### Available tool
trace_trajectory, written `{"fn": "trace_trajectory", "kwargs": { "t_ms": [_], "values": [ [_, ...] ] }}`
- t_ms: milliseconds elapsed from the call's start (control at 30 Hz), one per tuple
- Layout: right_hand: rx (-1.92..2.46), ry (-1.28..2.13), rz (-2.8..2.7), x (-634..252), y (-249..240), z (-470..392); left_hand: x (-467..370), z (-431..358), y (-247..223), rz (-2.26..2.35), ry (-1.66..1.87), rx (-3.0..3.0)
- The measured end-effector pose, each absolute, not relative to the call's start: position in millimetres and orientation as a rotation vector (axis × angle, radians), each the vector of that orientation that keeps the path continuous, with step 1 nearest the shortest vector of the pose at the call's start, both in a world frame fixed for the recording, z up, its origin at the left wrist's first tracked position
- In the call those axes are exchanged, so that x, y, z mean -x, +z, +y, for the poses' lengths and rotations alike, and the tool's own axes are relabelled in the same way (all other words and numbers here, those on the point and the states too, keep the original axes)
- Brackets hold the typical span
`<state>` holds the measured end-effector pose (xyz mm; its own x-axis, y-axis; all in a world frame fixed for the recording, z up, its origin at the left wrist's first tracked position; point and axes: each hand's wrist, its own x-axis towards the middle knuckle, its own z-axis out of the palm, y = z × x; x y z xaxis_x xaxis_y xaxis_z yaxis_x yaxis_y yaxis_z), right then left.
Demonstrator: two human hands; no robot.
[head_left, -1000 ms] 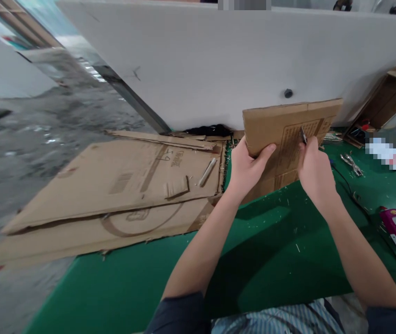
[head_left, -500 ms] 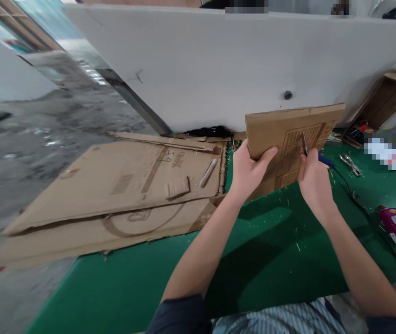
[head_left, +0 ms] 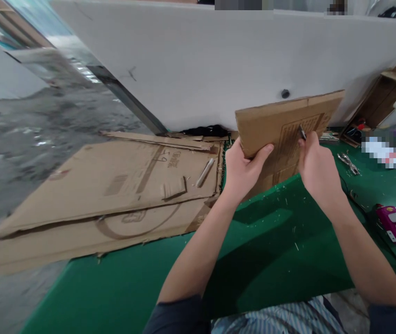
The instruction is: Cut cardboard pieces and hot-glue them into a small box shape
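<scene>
My left hand (head_left: 245,169) grips the left edge of a brown cardboard piece (head_left: 258,125), thumb on its printed face. The cardboard is held up and tilted above the green table. My right hand (head_left: 318,169) is closed round a slim tool with a dark metal tip (head_left: 302,133), which points up against the printed face. The rest of that tool is hidden in my fist, so I cannot tell its exact kind. Left of my hands lie large flattened cardboard sheets (head_left: 114,185), with a small cardboard scrap (head_left: 173,188) and a pale stick-like piece (head_left: 205,172) on top.
A white panel (head_left: 191,65) rises behind the green table (head_left: 271,269). At right are metal pliers-like tools (head_left: 348,163), a magenta power strip (head_left: 394,225) with dark cords, and a wooden box (head_left: 375,99). Small shavings are scattered on the table.
The cardboard and both hands have shifted slightly up in view. My right hand has moved up along the cardboard, and less of the tool's tip shows.
</scene>
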<state>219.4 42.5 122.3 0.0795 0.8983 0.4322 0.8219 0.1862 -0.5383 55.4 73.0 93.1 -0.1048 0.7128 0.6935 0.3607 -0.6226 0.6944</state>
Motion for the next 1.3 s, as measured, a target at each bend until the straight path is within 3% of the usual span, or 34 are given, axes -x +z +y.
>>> {"fn": "trace_trajectory", "kwargs": {
  "t_ms": [500, 933, 1300],
  "values": [
    [1.575, 0.291, -1.746, -219.6, 85.2, 34.4, -59.2, 64.2, 97.7, 1.275, 1.796, -1.825],
    [1.695, 0.172, -1.745, -214.2, 111.9, 43.6, -51.9, 69.9, 99.4, 1.249, 1.687, -1.931],
    [1.702, 0.160, -1.807, -209.6, 92.9, 54.7, -54.2, 68.3, 98.9, 1.291, 1.775, -1.839]
  ]
}}
